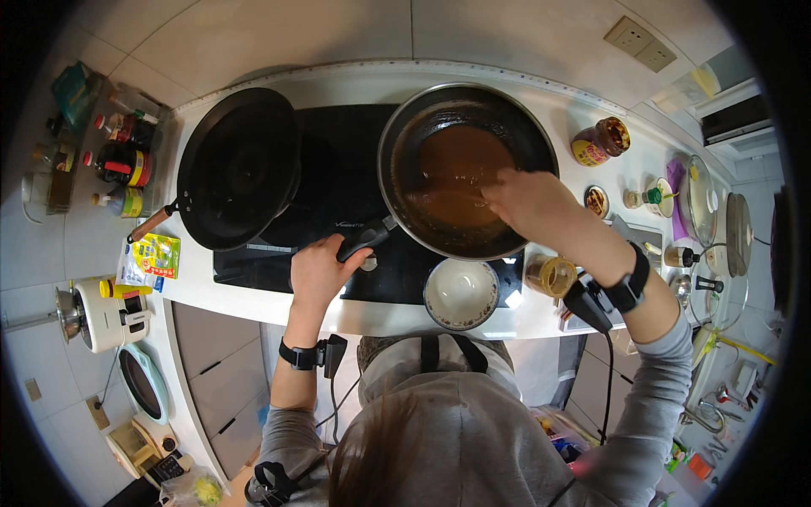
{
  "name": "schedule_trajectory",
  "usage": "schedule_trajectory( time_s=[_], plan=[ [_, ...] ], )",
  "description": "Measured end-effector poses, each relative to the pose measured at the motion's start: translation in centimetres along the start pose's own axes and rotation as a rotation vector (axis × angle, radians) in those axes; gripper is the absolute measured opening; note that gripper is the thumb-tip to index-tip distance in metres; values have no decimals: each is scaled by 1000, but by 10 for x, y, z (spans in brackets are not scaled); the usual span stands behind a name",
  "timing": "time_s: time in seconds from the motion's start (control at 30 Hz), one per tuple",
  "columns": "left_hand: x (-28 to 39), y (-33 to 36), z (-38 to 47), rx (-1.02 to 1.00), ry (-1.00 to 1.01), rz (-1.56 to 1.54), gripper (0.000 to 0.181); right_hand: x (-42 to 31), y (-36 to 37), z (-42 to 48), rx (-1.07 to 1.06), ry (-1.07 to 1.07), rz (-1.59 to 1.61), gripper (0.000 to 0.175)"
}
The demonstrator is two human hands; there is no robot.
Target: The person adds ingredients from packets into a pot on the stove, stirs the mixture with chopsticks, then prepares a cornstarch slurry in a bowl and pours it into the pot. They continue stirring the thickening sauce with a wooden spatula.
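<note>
A deep dark pan (437, 108) with a shiny rim sits on the right of the black glass cooktop (342, 158). Brown sauce (466, 152) covers its bottom. My left hand (320, 266) grips the pan's black handle (369, 239) from the left. Over the right part of the sauce is my right hand (529, 206), fingers drawn together and pointing down. Whether anything is pinched between those fingers cannot be made out. Just below the pan, near the counter's front edge, stands a white bowl (461, 293) with a patterned rim and no food visible inside.
A second black pan (234, 171), wooden-handled, occupies the cooktop's left side. Beneath my right forearm stands an open glass jar (551, 276). Farther right are a sauce jar (600, 142) and a small dish (596, 201). Bottles (123, 163) and seasoning packets (152, 256) line the left.
</note>
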State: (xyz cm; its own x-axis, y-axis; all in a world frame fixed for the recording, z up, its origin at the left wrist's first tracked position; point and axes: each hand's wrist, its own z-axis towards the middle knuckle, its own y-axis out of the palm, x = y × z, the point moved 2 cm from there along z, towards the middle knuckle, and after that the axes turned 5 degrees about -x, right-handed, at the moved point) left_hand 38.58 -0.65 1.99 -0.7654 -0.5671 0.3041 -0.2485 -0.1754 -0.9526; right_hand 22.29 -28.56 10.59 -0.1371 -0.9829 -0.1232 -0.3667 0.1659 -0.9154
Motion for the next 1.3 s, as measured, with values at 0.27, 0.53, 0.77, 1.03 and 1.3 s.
schedule_trajectory(
  time_s=[0.27,0.53,0.77,1.03,1.3],
  plan=[
    [-3,-5,6,-24,-6,-19,49,14,-32,-97,-13,160,-170,25],
    [-5,-7,9,-18,21,-24,51,-7,15,-89,-42,253,-266,23],
    [-5,-7,11,2,34,-19,53,3,1,-64,114,342,-164,25],
    [-7,-3,8,6,28,-39,53,-46,15,-75,-186,254,-106,35],
    [-7,-3,8,-4,29,-14,53,0,11,-10,182,366,-39,17]
  ],
)
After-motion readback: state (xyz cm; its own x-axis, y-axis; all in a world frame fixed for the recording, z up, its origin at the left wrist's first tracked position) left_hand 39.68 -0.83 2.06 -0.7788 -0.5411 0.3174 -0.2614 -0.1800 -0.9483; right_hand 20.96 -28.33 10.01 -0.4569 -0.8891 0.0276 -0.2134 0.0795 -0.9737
